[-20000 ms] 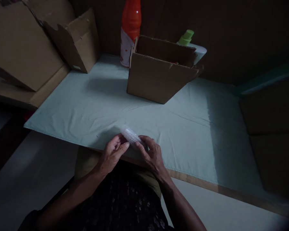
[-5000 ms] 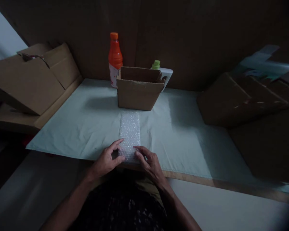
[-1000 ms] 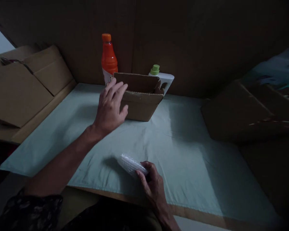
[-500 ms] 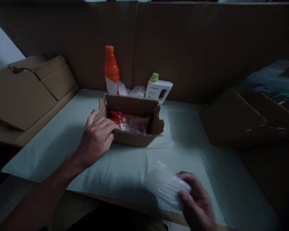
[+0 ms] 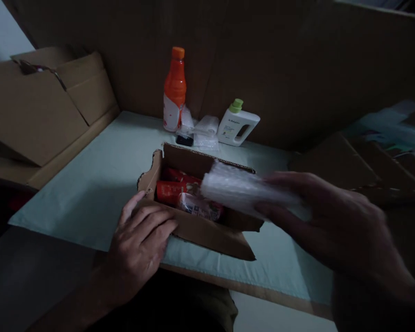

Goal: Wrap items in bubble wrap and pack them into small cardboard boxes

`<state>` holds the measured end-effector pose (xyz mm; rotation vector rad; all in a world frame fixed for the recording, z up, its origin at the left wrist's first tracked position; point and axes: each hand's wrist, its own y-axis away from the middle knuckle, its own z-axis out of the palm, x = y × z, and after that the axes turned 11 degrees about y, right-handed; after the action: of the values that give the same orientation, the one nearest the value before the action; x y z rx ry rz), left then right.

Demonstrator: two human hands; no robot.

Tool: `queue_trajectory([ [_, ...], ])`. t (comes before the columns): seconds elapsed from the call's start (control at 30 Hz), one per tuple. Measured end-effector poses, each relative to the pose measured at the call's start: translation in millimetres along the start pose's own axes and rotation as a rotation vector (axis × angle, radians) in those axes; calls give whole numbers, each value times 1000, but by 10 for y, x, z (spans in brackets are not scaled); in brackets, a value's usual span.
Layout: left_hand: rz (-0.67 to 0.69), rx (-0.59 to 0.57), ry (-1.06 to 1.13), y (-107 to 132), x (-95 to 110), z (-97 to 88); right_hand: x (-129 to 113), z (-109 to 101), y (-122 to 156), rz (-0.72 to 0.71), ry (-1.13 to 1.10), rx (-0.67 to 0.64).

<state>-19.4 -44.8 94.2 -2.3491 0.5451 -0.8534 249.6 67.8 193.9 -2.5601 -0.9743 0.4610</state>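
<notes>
A small open cardboard box stands on the cloth-covered table, its front flap folded outward. My left hand holds the box at its front left, fingers laid over the flap and corner; the thumb is hidden. Inside lie red packets and a clear plastic-wrapped item with printing on it. Over the right part of the box, my right hand grips a folded piece of bubble wrap between thumb and fingers. The wrap is blurred and covers part of the contents.
Behind the box stand an orange bottle and a white jug with a green cap. Between them lie bubble wrap pieces and a small black object. Larger cardboard boxes flank the table at left and right. A cardboard wall rises behind.
My right hand has carried the bubble wrap up from the front edge to over the box. The box sits nearer and turned, its front flap now folded out under my left hand.
</notes>
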Motion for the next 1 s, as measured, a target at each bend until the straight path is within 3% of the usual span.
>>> queue_trajectory([
  [0.17,17,35,69,21,-41,19,-295,261,-449,-156,-15,-277],
  [0.33,16,68,94,18,-69,51,-526,705,-809,-291,57,-573],
  [0.53,-14,89,108,17,-88,69,-799,1286,-1066,-451,126,-711],
  [0.63,-5,64,101,13,-103,69,-833,1327,-1147,-456,111,-828],
  [0.7,9,53,98,7,-99,55,-782,1176,-1174,-446,-5,-864],
  [0.77,28,75,83,20,-90,22,-659,892,-1114,-405,-132,-758],
  [0.83,24,157,55,72,-101,-17,-461,545,-904,-273,-177,-534],
  [0.93,-98,334,70,229,-218,-16,-83,145,-282,93,-114,-154],
  [1.0,-281,376,159,349,-355,69,129,112,238,387,-72,67],
])
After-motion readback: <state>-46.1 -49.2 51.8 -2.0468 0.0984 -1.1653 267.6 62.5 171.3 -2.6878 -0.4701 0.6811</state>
